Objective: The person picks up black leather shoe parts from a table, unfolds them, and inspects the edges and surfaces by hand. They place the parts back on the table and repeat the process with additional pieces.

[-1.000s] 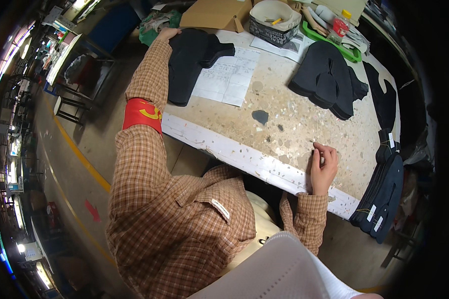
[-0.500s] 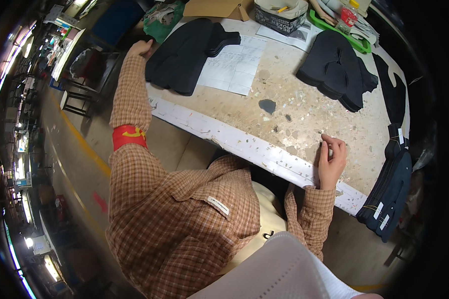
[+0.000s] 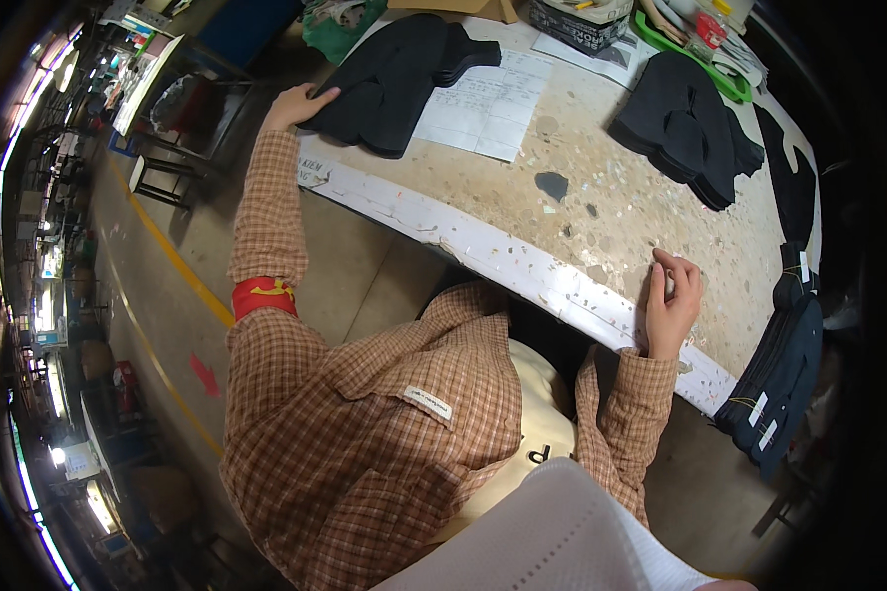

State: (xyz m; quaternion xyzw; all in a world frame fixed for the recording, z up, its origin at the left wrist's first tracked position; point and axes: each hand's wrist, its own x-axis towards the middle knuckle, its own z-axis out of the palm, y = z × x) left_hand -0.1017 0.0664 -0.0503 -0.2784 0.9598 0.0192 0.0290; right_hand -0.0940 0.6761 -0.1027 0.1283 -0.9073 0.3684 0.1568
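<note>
1. Left hand (image 3: 301, 98) stretched far out, resting on the near edge of a stack of black, flat-cut fabric pieces (image 3: 394, 79) at the far left of the speckled beige worktable (image 3: 601, 212); fingers laid open over the edge, not visibly closed around it.
2. Right hand (image 3: 672, 305) at the table's near edge, fingers curled together, perhaps pinching something small; cannot tell what.
3. Stack partly overlapping a white ruled paper sheet (image 3: 483, 103).
4. Likely soft, floppy and light piece by piece, heavier as a whole stack; probably prone to sliding layer over layer.
5. Best taken by the near edge, thumb beneath and fingers on top, pinching all layers together.
6. Second stack of black cut pieces (image 3: 685, 128) lying well apart, toward the right.
</note>
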